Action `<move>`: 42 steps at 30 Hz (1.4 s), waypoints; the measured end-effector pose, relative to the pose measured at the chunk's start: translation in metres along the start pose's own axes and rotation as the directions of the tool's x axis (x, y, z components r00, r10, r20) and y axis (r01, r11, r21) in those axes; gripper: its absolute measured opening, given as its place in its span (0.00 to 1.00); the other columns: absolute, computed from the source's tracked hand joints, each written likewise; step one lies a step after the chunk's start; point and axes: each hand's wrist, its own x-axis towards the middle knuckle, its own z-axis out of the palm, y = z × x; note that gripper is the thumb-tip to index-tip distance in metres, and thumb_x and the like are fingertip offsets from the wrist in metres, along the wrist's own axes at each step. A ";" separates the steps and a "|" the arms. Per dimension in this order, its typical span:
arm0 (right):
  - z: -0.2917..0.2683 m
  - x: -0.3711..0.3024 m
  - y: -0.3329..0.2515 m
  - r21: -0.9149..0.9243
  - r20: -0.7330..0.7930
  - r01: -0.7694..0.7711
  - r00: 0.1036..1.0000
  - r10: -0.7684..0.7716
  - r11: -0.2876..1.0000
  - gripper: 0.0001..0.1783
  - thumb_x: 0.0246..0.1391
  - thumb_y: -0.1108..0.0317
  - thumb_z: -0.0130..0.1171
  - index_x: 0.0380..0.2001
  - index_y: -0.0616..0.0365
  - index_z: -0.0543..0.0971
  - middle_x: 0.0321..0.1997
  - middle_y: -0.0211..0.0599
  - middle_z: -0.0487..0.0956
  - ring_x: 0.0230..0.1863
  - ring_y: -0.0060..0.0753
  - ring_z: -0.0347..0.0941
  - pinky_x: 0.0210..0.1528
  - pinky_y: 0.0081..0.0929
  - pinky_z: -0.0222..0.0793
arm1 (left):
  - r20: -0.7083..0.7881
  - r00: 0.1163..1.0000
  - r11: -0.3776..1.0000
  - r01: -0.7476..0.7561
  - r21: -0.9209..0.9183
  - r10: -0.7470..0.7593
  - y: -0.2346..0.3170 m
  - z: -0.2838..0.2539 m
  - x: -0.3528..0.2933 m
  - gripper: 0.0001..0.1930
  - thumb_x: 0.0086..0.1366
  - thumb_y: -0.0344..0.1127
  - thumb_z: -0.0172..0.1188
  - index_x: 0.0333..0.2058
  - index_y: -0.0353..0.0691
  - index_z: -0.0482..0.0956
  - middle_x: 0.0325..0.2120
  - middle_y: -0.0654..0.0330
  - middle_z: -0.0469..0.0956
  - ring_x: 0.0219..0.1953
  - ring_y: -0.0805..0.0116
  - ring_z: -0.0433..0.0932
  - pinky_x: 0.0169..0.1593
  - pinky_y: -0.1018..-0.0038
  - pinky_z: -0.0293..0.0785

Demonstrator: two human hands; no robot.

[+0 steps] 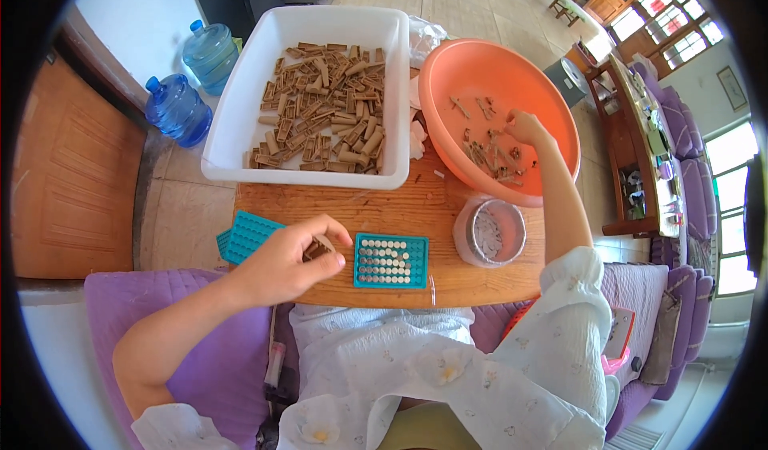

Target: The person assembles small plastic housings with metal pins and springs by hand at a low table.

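My left hand (280, 268) is closed over the table's near left part, with a small brown plastic piece (320, 246) between thumb and fingers. To its right lies a teal tray (418, 248) with rows of small round silvery discs (384, 263) in its hollows. My right hand (528, 128) reaches into the orange basin (512, 70), fingertips pinched together above scattered brown scraps (494, 158). What the pinch holds, if anything, is too small to make out. A white tub (222, 126) at the far left holds a heap of brown plastic pieces (328, 110).
A clear round container (518, 246) with grey bits stands before the basin. More teal trays (252, 232) lie partly behind my left hand. The wooden table (320, 210) ends close to my lap. Blue water jugs (180, 114) stand on the floor at left.
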 end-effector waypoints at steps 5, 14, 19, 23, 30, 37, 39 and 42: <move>0.037 0.050 0.003 0.132 -0.079 -0.172 0.980 0.183 0.976 0.27 0.42 0.54 0.55 0.44 0.60 0.68 0.41 0.53 0.73 0.46 0.49 0.68 0.47 0.36 0.63 | -0.031 0.999 1.000 0.013 0.024 -0.012 -0.007 0.005 -0.003 0.12 0.56 0.32 0.53 0.40 0.37 0.68 0.19 0.65 0.71 0.21 0.81 0.65 0.25 0.81 0.61; 0.052 0.075 -0.017 0.375 -0.105 -0.008 0.993 0.051 0.927 0.18 0.44 0.64 0.57 0.39 0.61 0.71 0.34 0.43 0.76 0.36 0.38 0.72 0.39 0.31 0.67 | 0.011 0.986 0.984 0.168 0.064 -0.169 -0.017 -0.004 0.005 0.13 0.56 0.33 0.53 0.40 0.38 0.68 0.20 0.64 0.71 0.21 0.80 0.66 0.25 0.80 0.62; 0.001 0.065 -0.021 0.835 -0.121 -0.019 0.969 0.217 0.550 0.13 0.50 0.63 0.53 0.37 0.59 0.71 0.34 0.34 0.75 0.35 0.26 0.71 0.37 0.25 0.65 | -0.095 0.980 0.975 0.187 0.119 -0.176 -0.037 -0.006 0.017 0.12 0.56 0.33 0.53 0.38 0.36 0.69 0.20 0.64 0.71 0.21 0.79 0.66 0.26 0.79 0.62; -0.051 0.031 -0.034 0.951 -0.296 0.266 0.930 0.218 0.155 0.09 0.54 0.63 0.48 0.35 0.56 0.70 0.36 0.28 0.72 0.39 0.19 0.67 0.39 0.16 0.60 | -0.047 0.967 0.960 0.252 0.120 -0.249 -0.035 0.003 0.016 0.11 0.56 0.34 0.53 0.37 0.36 0.70 0.22 0.63 0.72 0.25 0.77 0.69 0.29 0.78 0.65; -0.091 -0.115 -0.124 0.683 -0.726 0.731 0.679 0.109 -0.005 0.05 0.55 0.73 0.43 0.25 0.54 0.62 0.20 0.24 0.59 0.20 0.15 0.54 0.21 0.13 0.53 | -0.060 0.998 0.972 0.034 0.232 -0.020 -0.038 0.009 0.007 0.11 0.55 0.35 0.53 0.36 0.37 0.70 0.24 0.61 0.73 0.27 0.75 0.70 0.32 0.77 0.66; 0.016 -0.263 -0.210 0.784 -0.602 0.535 0.778 -0.179 -0.314 0.11 0.39 0.68 0.65 0.25 0.57 0.74 0.23 0.31 0.74 0.21 0.17 0.65 0.21 0.13 0.58 | -0.014 0.987 0.958 -0.151 0.245 0.160 -0.017 0.028 -0.011 0.16 0.57 0.42 0.54 0.40 0.38 0.70 0.24 0.63 0.72 0.27 0.78 0.68 0.32 0.80 0.63; 0.036 -0.283 -0.228 0.867 -0.474 0.442 0.874 -0.105 -0.230 0.11 0.40 0.77 0.61 0.31 0.60 0.74 0.18 0.25 0.71 0.18 0.10 0.63 0.17 0.09 0.53 | 0.073 0.988 0.991 -0.135 -0.023 0.136 -0.017 0.037 -0.019 0.15 0.60 0.39 0.51 0.44 0.38 0.68 0.34 0.63 0.71 0.37 0.78 0.68 0.40 0.79 0.64; 0.039 -0.299 -0.254 0.903 -0.411 0.402 0.911 -0.029 -0.154 0.10 0.41 0.80 0.59 0.31 0.62 0.74 0.16 0.23 0.68 0.16 0.10 0.59 0.18 0.10 0.55 | 0.009 0.983 0.982 -0.185 0.032 0.185 -0.034 0.054 -0.020 0.18 0.60 0.43 0.52 0.43 0.37 0.68 0.30 0.64 0.71 0.32 0.79 0.67 0.36 0.81 0.64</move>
